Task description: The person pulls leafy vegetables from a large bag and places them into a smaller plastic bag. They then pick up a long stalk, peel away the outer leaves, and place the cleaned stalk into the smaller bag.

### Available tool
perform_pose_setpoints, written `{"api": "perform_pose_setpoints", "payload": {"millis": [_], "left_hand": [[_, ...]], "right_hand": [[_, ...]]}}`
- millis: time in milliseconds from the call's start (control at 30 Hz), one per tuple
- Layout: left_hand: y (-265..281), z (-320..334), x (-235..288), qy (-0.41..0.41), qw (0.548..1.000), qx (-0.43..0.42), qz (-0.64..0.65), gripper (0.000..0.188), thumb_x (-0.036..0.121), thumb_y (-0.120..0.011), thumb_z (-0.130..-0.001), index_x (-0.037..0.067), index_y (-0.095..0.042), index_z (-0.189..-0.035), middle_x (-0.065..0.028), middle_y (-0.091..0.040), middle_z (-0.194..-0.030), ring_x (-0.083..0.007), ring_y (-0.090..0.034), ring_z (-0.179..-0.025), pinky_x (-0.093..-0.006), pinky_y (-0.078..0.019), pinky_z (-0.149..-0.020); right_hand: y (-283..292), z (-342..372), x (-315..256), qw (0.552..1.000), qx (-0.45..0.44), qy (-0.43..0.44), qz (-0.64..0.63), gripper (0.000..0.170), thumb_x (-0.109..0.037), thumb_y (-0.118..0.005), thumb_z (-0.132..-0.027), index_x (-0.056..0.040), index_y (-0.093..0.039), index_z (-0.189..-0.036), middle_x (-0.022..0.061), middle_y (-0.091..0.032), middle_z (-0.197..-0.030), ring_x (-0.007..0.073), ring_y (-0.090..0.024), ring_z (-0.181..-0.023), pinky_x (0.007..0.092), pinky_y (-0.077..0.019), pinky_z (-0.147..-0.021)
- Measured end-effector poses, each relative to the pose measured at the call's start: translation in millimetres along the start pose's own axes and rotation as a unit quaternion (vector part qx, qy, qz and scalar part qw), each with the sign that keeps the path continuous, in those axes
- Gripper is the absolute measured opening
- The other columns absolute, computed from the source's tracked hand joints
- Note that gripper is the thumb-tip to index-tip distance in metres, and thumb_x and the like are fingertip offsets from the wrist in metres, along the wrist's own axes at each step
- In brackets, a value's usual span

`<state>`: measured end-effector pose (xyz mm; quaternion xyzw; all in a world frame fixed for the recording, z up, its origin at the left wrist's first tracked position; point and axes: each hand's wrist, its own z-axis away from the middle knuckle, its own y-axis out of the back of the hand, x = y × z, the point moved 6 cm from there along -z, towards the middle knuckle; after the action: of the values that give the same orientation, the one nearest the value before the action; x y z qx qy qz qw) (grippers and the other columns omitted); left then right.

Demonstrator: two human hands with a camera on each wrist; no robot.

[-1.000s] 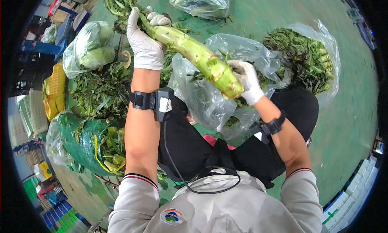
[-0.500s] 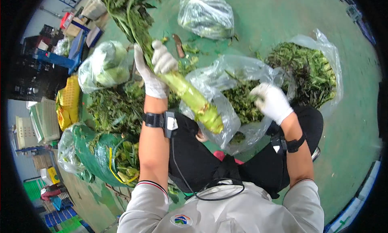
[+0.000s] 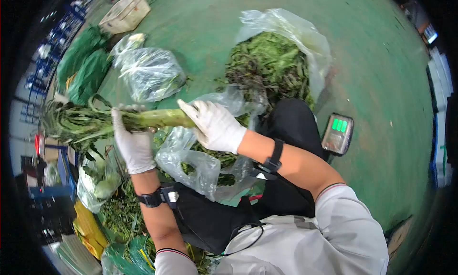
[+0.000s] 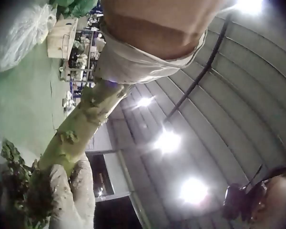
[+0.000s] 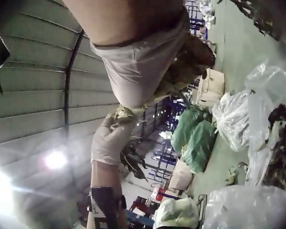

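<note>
Both hands wear white gloves and hold one celtuce, a thick pale-green stalk with long dark leaves at its far left end. It lies almost level in front of the body. My left hand grips it near the leafy end, the thumb upright on the near side. At the bare thick end is my right hand, its fingers wrapped round the butt. In the left wrist view, leaf scars mark the stalk between the gloves. The right wrist view shows my left hand beyond the right glove.
An open clear bag of greens lies below the hands, before the crossed legs. Beyond it stands a fuller bag of leaves. A device with a lit green display is at right. A tied plastic bag and green sacks lie ahead left.
My right hand has left the leaves in the bag and now grips the stalk's thick end. The celtuce has turned from slanting to nearly level, and the head view has swung round.
</note>
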<state>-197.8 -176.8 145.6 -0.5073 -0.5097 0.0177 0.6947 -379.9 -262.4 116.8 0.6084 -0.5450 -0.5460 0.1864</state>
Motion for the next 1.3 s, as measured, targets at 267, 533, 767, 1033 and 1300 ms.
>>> {"api": "perform_pose_setpoints", "payload": {"millis": [267, 533, 767, 1033, 1300], "left_hand": [[-74.1, -8.3, 10.3, 0.023, 0.966, -0.064, -0.249, 0.040, 0.028, -0.054, -0.094, -0.004, -0.051, -0.117, -0.0174, -0.056, -0.119, -0.0261, -0.054, -0.113, -0.0387, -0.0432, -0.097], [-168.8, 54.7, -12.6, -0.488, 0.188, -0.259, -0.812, 0.077, 0.021, -0.074, -0.072, 0.011, -0.035, -0.138, -0.0202, -0.026, -0.145, -0.0386, -0.023, -0.136, -0.0567, -0.0161, -0.108], [-163.9, -39.9, -48.3, -0.429, 0.067, -0.399, -0.808, 0.060, 0.012, -0.071, -0.067, 0.009, -0.049, -0.122, -0.0139, -0.055, -0.113, -0.0309, -0.049, -0.115, -0.0509, -0.0318, -0.099], [-145.6, -88.4, -121.0, -0.220, 0.274, -0.434, -0.830, 0.031, 0.001, -0.063, -0.068, 0.005, -0.052, -0.097, -0.0196, -0.057, -0.080, -0.0402, -0.057, -0.077, -0.0456, -0.0453, -0.063], [-187.0, -156.2, -225.2, -0.044, 0.309, -0.453, -0.835, 0.023, 0.009, -0.065, -0.067, -0.001, -0.056, -0.087, -0.0249, -0.059, -0.078, -0.0412, -0.059, -0.081, -0.0436, -0.0467, -0.070]], "right_hand": [[52.1, 22.4, 30.3, 0.994, 0.108, 0.007, -0.021, 0.061, -0.017, -0.053, -0.087, 0.0025, -0.028, -0.139, 0.0210, -0.048, -0.096, 0.0344, -0.055, -0.080, 0.0384, -0.0467, -0.067], [100.5, 49.6, 66.5, 0.972, 0.036, 0.013, -0.233, 0.070, -0.033, -0.068, -0.081, 0.0048, -0.038, -0.131, 0.0227, -0.054, -0.106, 0.0382, -0.058, -0.091, 0.0375, -0.0468, -0.080], [98.7, 55.6, 121.0, 0.930, -0.072, -0.028, -0.359, 0.041, -0.033, -0.069, -0.075, -0.0021, -0.059, -0.100, 0.0218, -0.061, -0.082, 0.0384, -0.060, -0.082, 0.0425, -0.0467, -0.073], [167.9, 31.1, 329.6, 0.850, 0.071, -0.288, 0.436, 0.053, -0.040, -0.060, -0.082, -0.0055, -0.053, -0.121, 0.0172, -0.061, -0.109, 0.0331, -0.058, -0.102, 0.0428, -0.0481, -0.080], [200.5, 18.5, 336.6, 0.942, 0.056, -0.218, 0.249, 0.057, -0.047, -0.067, -0.075, 0.0026, -0.061, -0.103, 0.0250, -0.063, -0.091, 0.0374, -0.060, -0.087, 0.0438, -0.0467, -0.079]]}}
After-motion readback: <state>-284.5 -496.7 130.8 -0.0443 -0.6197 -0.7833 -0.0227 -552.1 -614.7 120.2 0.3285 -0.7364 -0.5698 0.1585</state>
